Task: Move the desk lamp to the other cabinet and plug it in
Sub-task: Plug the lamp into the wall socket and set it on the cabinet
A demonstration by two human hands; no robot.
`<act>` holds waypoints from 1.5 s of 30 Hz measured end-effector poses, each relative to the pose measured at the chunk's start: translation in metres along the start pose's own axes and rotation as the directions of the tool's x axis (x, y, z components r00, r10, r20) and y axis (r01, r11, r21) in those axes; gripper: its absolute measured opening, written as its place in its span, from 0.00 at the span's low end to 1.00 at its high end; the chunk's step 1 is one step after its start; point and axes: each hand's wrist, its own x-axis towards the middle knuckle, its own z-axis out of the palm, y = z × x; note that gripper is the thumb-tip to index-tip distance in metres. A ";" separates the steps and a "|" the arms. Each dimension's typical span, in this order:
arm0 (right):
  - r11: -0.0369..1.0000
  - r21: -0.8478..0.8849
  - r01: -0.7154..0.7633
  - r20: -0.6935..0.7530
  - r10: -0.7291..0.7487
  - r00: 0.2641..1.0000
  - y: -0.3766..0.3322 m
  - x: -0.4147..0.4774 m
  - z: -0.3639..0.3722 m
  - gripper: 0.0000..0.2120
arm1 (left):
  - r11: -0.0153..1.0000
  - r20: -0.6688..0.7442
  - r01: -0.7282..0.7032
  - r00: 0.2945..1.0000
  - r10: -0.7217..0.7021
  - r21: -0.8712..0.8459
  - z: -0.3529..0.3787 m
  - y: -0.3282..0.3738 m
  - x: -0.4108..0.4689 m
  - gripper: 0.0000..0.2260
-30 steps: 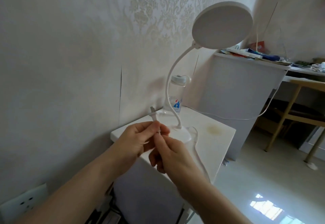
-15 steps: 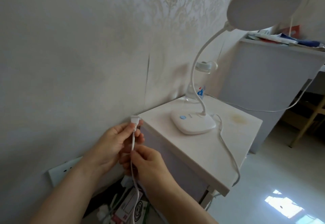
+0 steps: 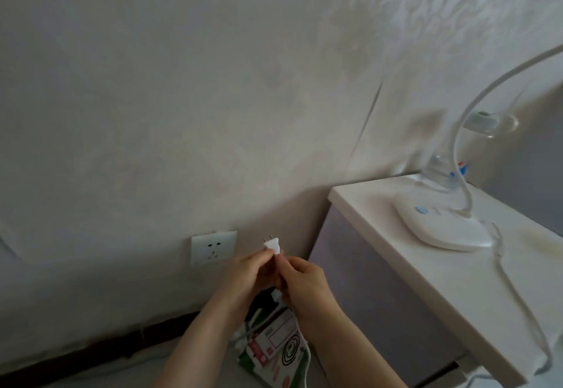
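Both my hands pinch the plug (image 3: 272,245): left hand (image 3: 254,269) fingers on its body, right hand (image 3: 301,281) fingers on the cord, near the wall socket (image 3: 213,247). Desk lamp (image 3: 441,229) stands on the cabinet (image 3: 396,266).

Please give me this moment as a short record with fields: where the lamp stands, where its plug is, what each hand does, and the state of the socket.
lamp: white gooseneck desk lamp stands on the white-topped cabinet
plug: small white two-pin plug, pins up, not inserted
left hand: left hand pinches the plug
right hand: right hand holds the thin white cord just below the plug
socket: white wall socket, nothing plugged in, left of the plug
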 end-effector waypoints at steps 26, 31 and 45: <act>0.984 -0.009 -0.181 0.033 0.181 0.983 0.028 0.060 0.095 0.13 | 0.991 -0.329 0.052 0.940 -0.090 -0.122 -0.094 -0.028 0.055 0.12; 0.985 0.013 -0.173 0.079 0.171 0.982 0.027 0.066 0.097 0.16 | 0.997 -0.379 0.024 0.924 -0.052 -0.077 -0.097 -0.029 0.062 0.13; 0.963 0.130 -0.236 0.127 0.220 0.967 0.019 0.077 0.099 0.12 | 0.997 -0.419 -0.068 0.907 0.049 -0.031 -0.096 -0.027 0.072 0.13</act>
